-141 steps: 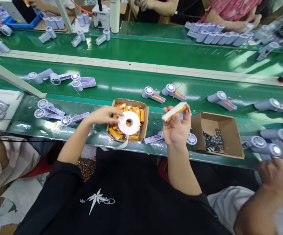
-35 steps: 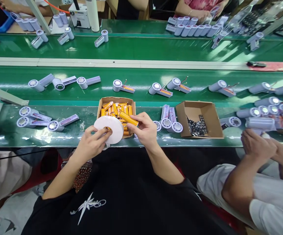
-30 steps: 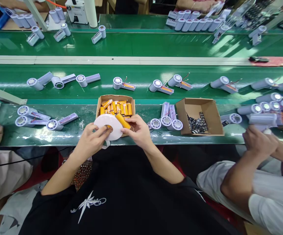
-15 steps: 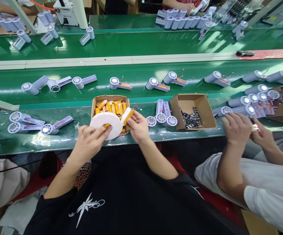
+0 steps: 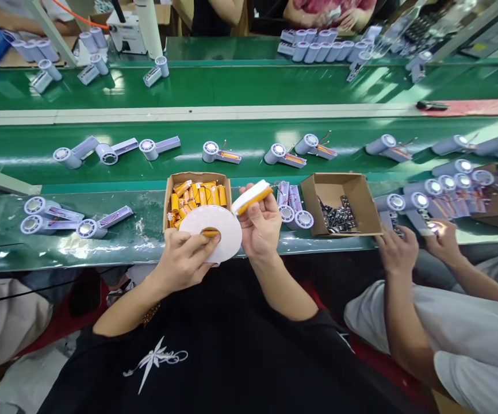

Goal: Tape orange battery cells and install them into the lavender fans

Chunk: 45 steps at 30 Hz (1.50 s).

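My left hand (image 5: pixel 186 259) grips a flat white roll of tape (image 5: pixel 214 227) by its hub, held just above the near edge of a cardboard box of orange batteries (image 5: pixel 175 185). My right hand (image 5: pixel 261 225) is closed round one orange battery (image 5: pixel 252 197) with a white strip of tape along its top side, held up to the right of the roll. Right of that hand lie pale lilac fan housings (image 5: pixel 294 210) on the green bench.
A second cardboard box (image 5: pixel 352 190) with small dark metal parts stands to the right. Fan housings lie along the green conveyor (image 5: pixel 249 135) and at the left (image 5: pixel 54 215). Another person's hands (image 5: pixel 398 253) work at my right; more people sit across the belt.
My right hand has risen from the battery box with the battery, which now carries a white tape strip. The roll in my left hand has dropped lower and nearer to me.
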Motion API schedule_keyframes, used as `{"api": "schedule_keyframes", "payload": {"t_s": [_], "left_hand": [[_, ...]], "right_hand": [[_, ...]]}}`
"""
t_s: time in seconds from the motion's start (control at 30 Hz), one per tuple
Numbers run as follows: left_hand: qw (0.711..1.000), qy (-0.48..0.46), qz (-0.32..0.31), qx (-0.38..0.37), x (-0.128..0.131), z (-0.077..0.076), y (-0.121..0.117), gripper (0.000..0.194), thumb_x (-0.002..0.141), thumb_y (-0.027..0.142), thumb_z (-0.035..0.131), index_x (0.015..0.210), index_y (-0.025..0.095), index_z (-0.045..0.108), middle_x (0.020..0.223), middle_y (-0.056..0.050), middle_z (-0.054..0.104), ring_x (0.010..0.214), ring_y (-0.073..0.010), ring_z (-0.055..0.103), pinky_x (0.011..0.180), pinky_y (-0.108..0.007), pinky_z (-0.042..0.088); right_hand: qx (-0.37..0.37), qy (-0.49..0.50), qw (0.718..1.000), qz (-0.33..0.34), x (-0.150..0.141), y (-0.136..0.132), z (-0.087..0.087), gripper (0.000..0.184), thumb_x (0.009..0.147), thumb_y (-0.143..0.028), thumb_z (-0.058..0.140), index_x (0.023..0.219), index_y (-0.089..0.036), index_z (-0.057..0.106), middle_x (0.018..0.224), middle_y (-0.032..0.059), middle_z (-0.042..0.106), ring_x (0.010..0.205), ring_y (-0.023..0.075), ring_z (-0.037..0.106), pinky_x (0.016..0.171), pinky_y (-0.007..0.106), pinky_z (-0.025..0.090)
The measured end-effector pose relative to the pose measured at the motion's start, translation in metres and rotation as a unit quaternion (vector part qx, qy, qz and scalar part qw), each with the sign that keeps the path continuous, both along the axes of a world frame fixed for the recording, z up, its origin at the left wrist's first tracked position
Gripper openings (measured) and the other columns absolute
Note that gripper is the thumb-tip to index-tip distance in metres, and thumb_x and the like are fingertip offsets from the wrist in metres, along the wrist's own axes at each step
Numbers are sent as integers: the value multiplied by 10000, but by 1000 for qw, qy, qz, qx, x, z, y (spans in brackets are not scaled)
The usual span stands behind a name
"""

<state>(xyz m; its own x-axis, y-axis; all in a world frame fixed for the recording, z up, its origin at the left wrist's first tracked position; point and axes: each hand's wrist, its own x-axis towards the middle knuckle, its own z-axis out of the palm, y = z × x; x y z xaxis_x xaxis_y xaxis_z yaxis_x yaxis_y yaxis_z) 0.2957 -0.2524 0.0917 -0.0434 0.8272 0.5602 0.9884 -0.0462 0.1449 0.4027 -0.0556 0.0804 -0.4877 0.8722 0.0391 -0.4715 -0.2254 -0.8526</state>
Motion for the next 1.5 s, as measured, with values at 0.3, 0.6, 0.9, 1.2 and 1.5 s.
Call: {"api": "schedule_keyframes", "payload": {"t_s": [0.3,0.6,0.9,1.2,1.5], "left_hand": [[997,22,-48,-52,-12,-15,0,541,992,281,766,1528,285,695,1117,-77,815,977,-263,544,914,-470,373],[992,7,-83,-96,-74,-9,27,564,1005,316,751,1561,260,678,1196,-133,775,1102,-320,575,1006,-515,408],[995,-45,-63,-69,-58,-35,21,660,972,306,771,1617,280,633,1209,-131,747,1111,-319,594,1039,-517,412],[996,-7,-64,-54,-44,-32,15,525,996,271,756,1515,218,694,1160,-128,776,1078,-302,611,997,-475,410],[997,3,-67,-44,-46,-34,12,472,1013,262,758,1480,209,706,1143,-113,785,1051,-290,570,1004,-464,403]], "right_hand": [[27,-51,998,33,12,19,-8,657,791,-574,972,1333,-275,755,1409,118,817,1294,309,793,1053,466,712],[68,-11,996,-52,10,47,-1,697,850,-487,916,1490,-362,671,1584,57,705,1471,275,684,1039,382,707],[92,-47,990,-92,0,26,-4,764,908,-547,843,1589,-382,540,1539,92,702,1555,320,616,1117,478,679],[38,-26,993,-110,-7,-9,-25,751,849,-597,894,1436,-356,492,1412,107,721,1437,290,696,1133,494,654],[43,-38,995,-80,-2,-13,-39,733,845,-577,908,1399,-369,476,1489,96,651,1424,267,688,1123,465,668]]}}
